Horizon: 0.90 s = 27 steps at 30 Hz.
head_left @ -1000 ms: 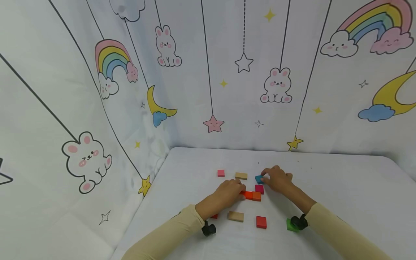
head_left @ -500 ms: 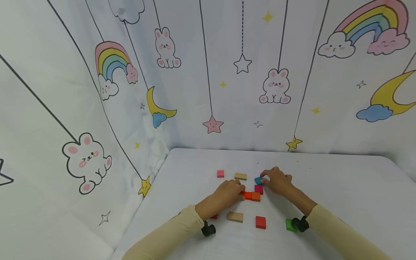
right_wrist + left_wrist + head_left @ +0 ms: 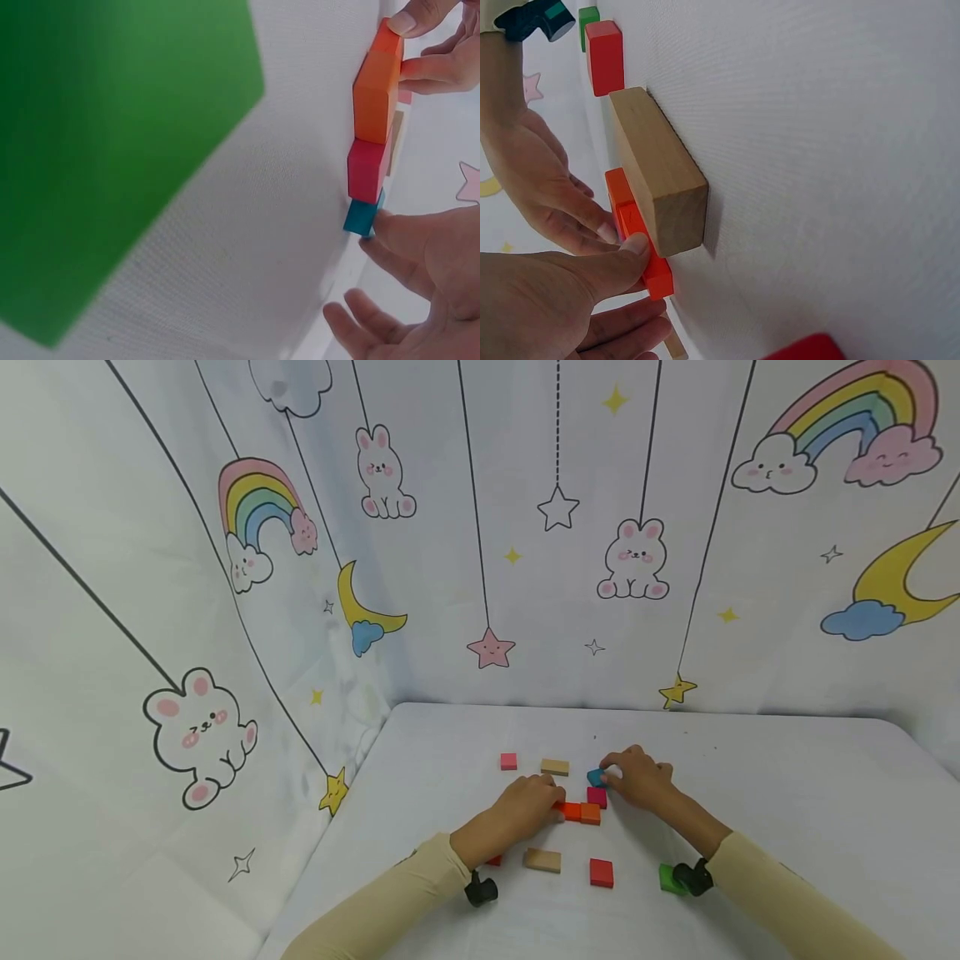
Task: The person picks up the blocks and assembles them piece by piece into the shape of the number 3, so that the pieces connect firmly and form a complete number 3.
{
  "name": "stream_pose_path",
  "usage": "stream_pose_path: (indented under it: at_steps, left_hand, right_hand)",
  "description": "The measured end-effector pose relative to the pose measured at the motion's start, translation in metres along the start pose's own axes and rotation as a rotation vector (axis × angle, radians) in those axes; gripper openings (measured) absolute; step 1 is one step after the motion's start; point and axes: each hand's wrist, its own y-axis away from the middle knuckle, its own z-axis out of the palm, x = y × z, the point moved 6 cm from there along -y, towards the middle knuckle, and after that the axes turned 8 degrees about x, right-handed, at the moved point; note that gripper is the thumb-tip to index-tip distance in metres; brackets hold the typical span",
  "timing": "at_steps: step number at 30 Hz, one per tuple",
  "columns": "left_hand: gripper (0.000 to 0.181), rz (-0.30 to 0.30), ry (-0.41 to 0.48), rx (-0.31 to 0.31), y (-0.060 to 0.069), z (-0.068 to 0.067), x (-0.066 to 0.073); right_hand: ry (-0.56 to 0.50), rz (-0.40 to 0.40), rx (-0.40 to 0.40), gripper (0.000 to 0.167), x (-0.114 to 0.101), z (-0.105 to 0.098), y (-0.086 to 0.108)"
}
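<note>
My left hand (image 3: 522,803) pinches a red-orange block (image 3: 658,275) between thumb and fingers. That block touches an orange block (image 3: 590,814) on its right. Behind the orange one sits a crimson block (image 3: 597,797), touching it in the right wrist view. A small blue block (image 3: 361,217) stands at the far end of this row, slightly turned. Thumb and a finger of my right hand (image 3: 637,774) pinch the blue block, while its other fingers stick out loosely in the right wrist view. All of these blocks are on the white table.
Nearer me lie a wooden block (image 3: 543,860), a red block (image 3: 602,873) and a green block (image 3: 671,879). Another red block (image 3: 494,860) is partly hidden by my left wrist. A pink block (image 3: 508,762) and a second wooden block (image 3: 555,767) lie farther back.
</note>
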Motion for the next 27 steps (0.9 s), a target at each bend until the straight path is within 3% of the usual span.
stream_pose_path:
  at_steps: [27]
  left_hand:
    - [0.026, 0.019, -0.015, 0.010, -0.0001, 0.0000, 0.0003]
  right_hand:
    - [-0.022, -0.034, -0.007, 0.025, -0.0009, -0.0012, 0.0023]
